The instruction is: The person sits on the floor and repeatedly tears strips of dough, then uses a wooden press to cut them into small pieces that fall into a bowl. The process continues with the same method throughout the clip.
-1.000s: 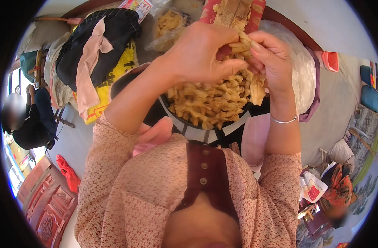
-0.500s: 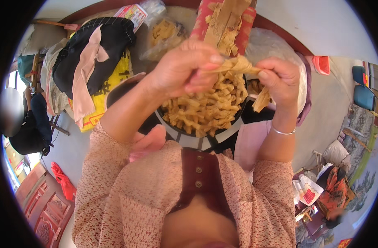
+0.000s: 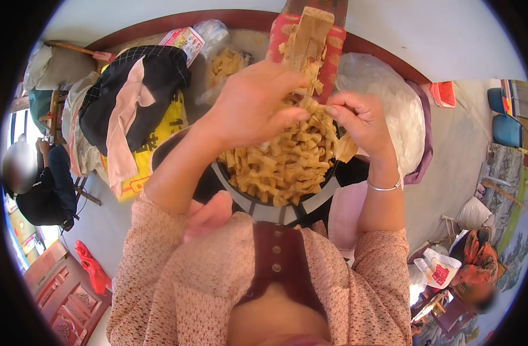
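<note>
Both hands are raised in front of me over a round, dark-rimmed pan (image 3: 234,185) heaped with knotted tan strips (image 3: 290,158) that look like tofu skin. My right hand (image 3: 359,118) pinches one end of a tan tofu skin strip (image 3: 315,105) between thumb and fingers. On the strip's other side, my left hand (image 3: 255,106) has its thumb and fingers curled about it, partly hiding the hold. Another flat tan piece (image 3: 346,149) hangs beneath my right hand. Beyond the hands, a wooden board (image 3: 311,40) with tan scraps on it lies on a red patterned cloth (image 3: 281,32).
Left of the pan lie a black cloth (image 3: 143,109), a pink cloth (image 3: 124,121) and a yellow bag (image 3: 174,121). A clear bag with tan pieces (image 3: 225,66) sits farther back. At right is a large clear plastic bag (image 3: 391,109). Another person (image 3: 42,184) sits at far left.
Both hands have come a little lower and to the left, closer to the heap, with the strip between them. My left hand's fingers have opened out somewhat.
</note>
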Demonstrator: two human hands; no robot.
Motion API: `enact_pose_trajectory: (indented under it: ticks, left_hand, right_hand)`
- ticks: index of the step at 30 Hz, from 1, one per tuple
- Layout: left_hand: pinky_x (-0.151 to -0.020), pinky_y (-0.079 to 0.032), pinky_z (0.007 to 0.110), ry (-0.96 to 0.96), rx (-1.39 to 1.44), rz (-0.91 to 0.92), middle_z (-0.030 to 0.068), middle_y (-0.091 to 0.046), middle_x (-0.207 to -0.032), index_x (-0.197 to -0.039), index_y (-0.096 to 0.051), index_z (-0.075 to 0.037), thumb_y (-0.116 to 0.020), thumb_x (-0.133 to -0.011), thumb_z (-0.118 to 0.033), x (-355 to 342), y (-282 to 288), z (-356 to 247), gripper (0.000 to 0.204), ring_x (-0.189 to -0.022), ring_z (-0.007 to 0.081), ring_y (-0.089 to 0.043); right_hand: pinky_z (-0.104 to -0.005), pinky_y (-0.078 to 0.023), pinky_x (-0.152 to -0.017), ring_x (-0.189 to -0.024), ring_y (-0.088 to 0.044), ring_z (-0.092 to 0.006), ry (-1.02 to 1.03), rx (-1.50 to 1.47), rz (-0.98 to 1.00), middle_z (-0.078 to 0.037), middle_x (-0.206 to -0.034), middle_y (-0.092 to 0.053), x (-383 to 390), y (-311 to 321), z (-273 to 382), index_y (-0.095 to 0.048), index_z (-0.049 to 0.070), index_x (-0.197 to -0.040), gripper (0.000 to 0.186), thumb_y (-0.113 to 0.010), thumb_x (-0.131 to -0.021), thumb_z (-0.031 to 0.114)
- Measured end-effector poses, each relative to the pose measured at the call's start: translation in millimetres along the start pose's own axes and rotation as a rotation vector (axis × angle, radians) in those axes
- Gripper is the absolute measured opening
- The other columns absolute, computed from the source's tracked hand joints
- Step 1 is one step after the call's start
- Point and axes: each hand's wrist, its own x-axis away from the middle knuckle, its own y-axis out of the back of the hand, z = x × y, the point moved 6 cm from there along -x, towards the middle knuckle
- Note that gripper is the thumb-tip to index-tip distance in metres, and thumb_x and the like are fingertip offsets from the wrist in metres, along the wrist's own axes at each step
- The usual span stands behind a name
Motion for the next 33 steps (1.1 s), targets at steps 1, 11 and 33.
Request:
enact_pose_trajectory:
  ticks: [1,11,33]
  left_hand:
    - [-0.072,-0.047,0.044,-0.070,-0.049,-0.002,0.0133,-0.063,-0.089,-0.101,-0.059,-0.007,-0.067,-0.080,-0.028,-0.8,-4.6,-7.7,0.030,-0.086,0.0333,-0.060]
    - [-0.067,-0.046,0.039,0.150,0.275,0.604,0.0125,-0.061,-0.081,-0.091,-0.057,-0.005,-0.053,-0.086,-0.022,7.4,-41.7,-7.2,0.018,-0.077,0.0306,-0.060]
    - [-0.105,-0.033,0.046,0.126,-0.439,0.561,0.0109,-0.045,-0.135,-0.125,-0.054,-0.019,-0.058,-0.086,-0.030,72.3,-169.5,-23.4,0.041,-0.132,0.0309,-0.036]
  right_hand:
    - [-0.0231,-0.038,-0.052,-0.058,-0.045,-0.0061,-0.015,0.004,0.009,0.000,-0.063,-0.053,-1.0,-1.1,2.3,-0.062,-0.001,-0.080,0.010,-0.065,-0.084,0.008]
    - [-0.0256,-0.039,-0.050,-0.052,-0.049,-0.0106,0.116,0.140,0.105,-0.006,-0.060,-0.055,13.2,6.6,21.2,-0.063,0.001,-0.077,0.012,-0.067,-0.082,0.011]
    - [-0.0309,-0.052,-0.071,-0.075,-0.064,-0.0197,0.063,-0.781,-0.532,-0.016,-0.094,-0.066,25.4,115.6,8.7,-0.056,-0.002,-0.114,0.028,-0.052,-0.087,0.006]
